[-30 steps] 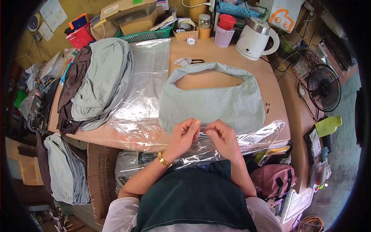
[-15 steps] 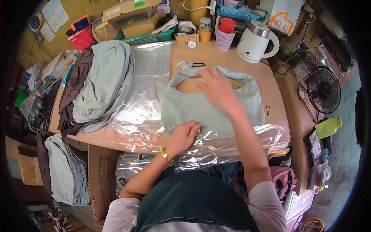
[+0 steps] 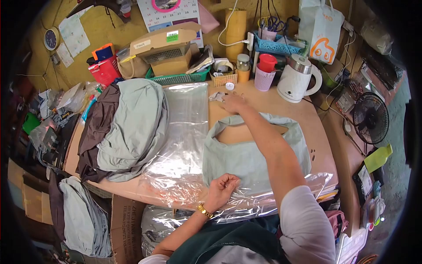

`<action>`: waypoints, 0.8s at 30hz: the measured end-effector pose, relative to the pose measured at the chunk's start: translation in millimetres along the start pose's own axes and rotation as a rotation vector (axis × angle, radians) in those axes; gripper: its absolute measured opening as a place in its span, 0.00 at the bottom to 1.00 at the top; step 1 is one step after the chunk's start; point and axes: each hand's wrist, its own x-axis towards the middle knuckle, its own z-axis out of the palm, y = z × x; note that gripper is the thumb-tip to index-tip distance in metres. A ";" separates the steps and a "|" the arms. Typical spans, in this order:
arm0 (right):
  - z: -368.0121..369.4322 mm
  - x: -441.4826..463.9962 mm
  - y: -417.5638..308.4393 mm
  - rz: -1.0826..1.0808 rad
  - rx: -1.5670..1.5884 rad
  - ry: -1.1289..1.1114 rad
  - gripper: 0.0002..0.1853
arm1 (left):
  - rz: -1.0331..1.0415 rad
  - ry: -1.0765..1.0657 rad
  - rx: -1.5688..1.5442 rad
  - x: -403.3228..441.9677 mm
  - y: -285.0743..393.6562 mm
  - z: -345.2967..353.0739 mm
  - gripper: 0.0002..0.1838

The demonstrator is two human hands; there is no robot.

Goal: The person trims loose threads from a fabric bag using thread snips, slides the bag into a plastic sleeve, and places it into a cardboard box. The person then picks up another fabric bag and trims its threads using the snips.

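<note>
Big brown table [image 3: 320,136] across middle. On left-centre, long clear plastic sheeting [image 3: 184,132], more of same along near edge. At left, partly over sheeting, pile of grey-green and dark brown fabric [image 3: 132,123]. Right of sheeting, grey-green bag [image 3: 246,163] laid flat, handle loop toward far side, near edge meeting shiny plastic, right forearm across. At far right, white kettle [image 3: 294,81], upright. Left hand [image 3: 222,189] at bag's near edge, fingers curled, grip narrow; contents impossible to make out. Right hand [image 3: 233,103] beyond handle loop, fingers at small crumpled whitish scrap [image 3: 216,97]; contact and grip unclear. Just beyond, white cap [image 3: 230,86].
</note>
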 end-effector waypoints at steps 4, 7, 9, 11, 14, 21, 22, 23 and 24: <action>-24.9 -50.5 -15.8 -0.431 0.064 -0.083 0.27 | 0.031 0.070 -0.023 2.2 -4.7 -0.7 0.09; -42.7 -161.6 -37.8 -0.452 0.198 -0.258 0.25 | 0.103 0.183 0.004 3.9 -11.0 1.4 0.09; -41.4 -235.9 -35.3 -0.343 0.195 -0.197 0.25 | 0.124 0.205 -0.084 5.4 -8.0 6.5 0.09; -24.9 -281.0 -26.4 -0.312 0.149 -0.012 0.21 | 0.185 0.230 -0.166 1.1 -3.2 8.9 0.09; 0.9 -315.4 -14.9 -0.269 0.290 0.139 0.14 | 0.242 0.256 -0.059 -2.7 0.3 11.2 0.09; 25.7 -335.9 -28.1 0.010 1.358 0.250 0.07 | -0.032 0.181 -0.333 -20.2 54.4 18.3 0.11; 24.8 -335.2 -27.6 0.017 1.267 0.295 0.08 | -0.029 0.184 -0.327 -21.5 55.0 18.1 0.11; 24.2 -335.1 -27.5 0.024 1.173 0.337 0.09 | -0.056 0.194 -0.327 -22.5 54.5 17.7 0.13; 22.7 -335.8 -31.7 0.019 1.175 0.335 0.09 | -0.082 0.204 -0.329 -23.5 52.9 17.4 0.14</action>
